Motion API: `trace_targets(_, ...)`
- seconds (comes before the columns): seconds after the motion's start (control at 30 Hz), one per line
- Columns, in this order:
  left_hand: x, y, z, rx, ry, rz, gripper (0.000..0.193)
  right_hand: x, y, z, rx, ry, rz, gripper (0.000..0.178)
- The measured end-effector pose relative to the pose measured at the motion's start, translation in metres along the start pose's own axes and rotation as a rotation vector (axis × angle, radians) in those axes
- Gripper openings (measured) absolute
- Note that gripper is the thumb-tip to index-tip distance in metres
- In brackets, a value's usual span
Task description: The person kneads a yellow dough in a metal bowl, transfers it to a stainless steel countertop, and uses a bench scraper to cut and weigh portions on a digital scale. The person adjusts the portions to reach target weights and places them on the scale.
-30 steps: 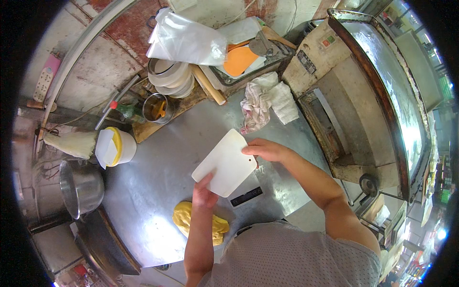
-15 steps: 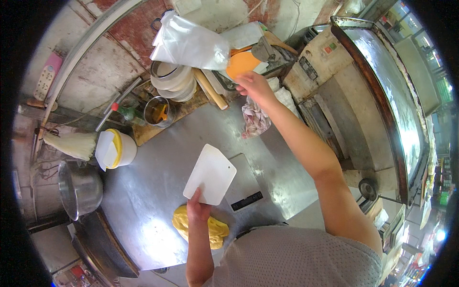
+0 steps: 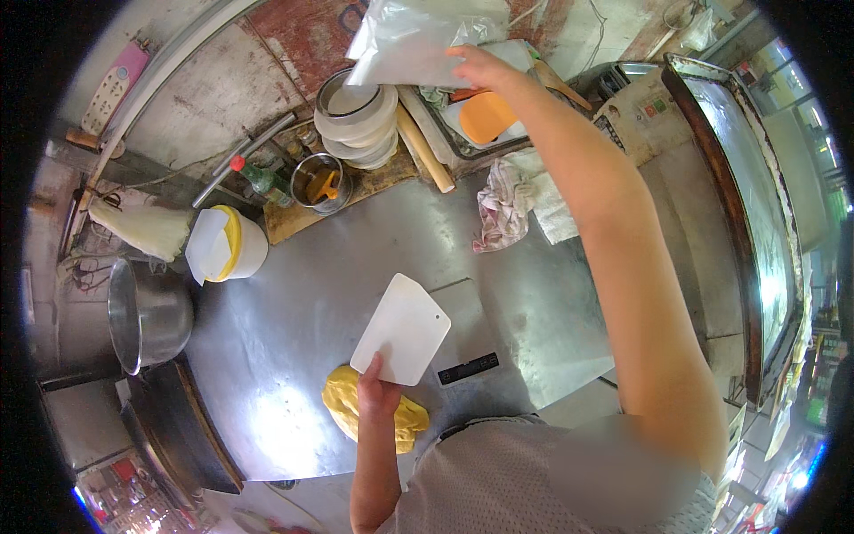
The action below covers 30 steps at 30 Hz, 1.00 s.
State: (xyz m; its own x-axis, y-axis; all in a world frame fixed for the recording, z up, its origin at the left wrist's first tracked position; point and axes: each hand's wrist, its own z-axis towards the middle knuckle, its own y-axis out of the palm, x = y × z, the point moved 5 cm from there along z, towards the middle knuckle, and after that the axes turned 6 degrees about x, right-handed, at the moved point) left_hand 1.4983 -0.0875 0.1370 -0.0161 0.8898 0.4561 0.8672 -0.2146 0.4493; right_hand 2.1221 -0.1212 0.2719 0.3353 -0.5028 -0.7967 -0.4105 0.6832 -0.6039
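Note:
My left hand point(image 3: 380, 392) grips a white plastic dough scraper point(image 3: 405, 329) with a small hole near one corner. Directly below that hand lies a lump of yellow dough point(image 3: 340, 398) at the near edge of the metal table point(image 3: 294, 329). My right arm stretches to the far side, where my right hand point(image 3: 485, 69) has its fingers closed on the edge of a clear plastic bag point(image 3: 409, 49). Just under the right hand, an orange rounded scraper point(image 3: 487, 117) rests in a tray. A flat scale point(image 3: 458, 311) with a black panel sits partly behind the white scraper.
Along the back stand stacked bowls point(image 3: 360, 133), a rolling pin point(image 3: 427, 151), a cup with an orange-handled tool point(image 3: 318, 185) and a green bottle point(image 3: 262, 181). Crumpled cloths point(image 3: 507, 205) lie near my right forearm. At left are a white tub point(image 3: 245, 249) and a steel bowl point(image 3: 160, 311).
My right hand has moved from beside the orange scraper up to the plastic bag. My left hand keeps hold of the white scraper. The whole view has shifted slightly.

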Motion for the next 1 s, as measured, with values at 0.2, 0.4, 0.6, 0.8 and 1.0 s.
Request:
trace_targets(0.2,0.000,-0.010,-0.002,0.000,0.002,-0.049,0.052,0.000,-0.005,-0.012,0.045,-0.050,0.096,0.052)
trace_targets(0.4,-0.002,-0.016,0.007,-0.040,0.002,-0.033,0.054,0.040,0.001,-0.017,-0.152,-0.156,-0.488,0.046)
trace_targets(0.6,-0.006,-0.016,0.004,-0.031,-0.009,-0.042,0.055,0.035,0.007,-0.106,-0.049,-0.230,-0.903,0.066)
trace_targets(0.8,-0.007,-0.015,-0.001,0.040,0.028,0.002,0.051,0.027,0.024,-0.097,-0.155,-0.301,-0.841,0.071)
trace_targets(1.0,0.017,0.012,0.002,0.012,0.128,-0.015,0.045,0.045,0.006,-0.097,-0.141,-0.228,-0.882,0.077)
